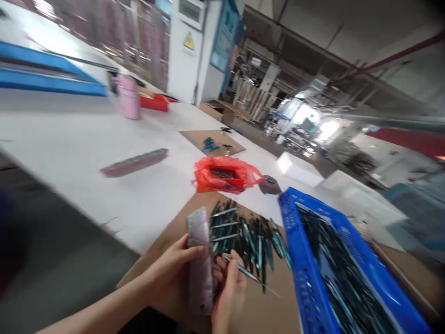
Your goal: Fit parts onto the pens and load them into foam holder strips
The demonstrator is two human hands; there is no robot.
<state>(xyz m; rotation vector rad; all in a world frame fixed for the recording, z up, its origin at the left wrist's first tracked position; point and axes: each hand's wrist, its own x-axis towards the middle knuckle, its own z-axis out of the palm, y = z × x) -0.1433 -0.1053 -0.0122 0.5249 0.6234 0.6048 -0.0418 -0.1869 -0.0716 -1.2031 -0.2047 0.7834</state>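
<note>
Near the bottom centre, my left hand is closed around a long pale pinkish-grey packet, held upright over the cardboard. Just right of it, my right hand pinches a slim silver pen-like tool with a thin tip pointing down to the right. Its fingers are beside the packet; whether they touch it I cannot tell. Beyond both hands, several dark and teal pen-like pieces lie on the brown cardboard.
A blue basket of similar pieces stands at the right. Beyond the cardboard sit a red plastic bag and a grey roll. Another long packet and a pink bottle rest on the white table.
</note>
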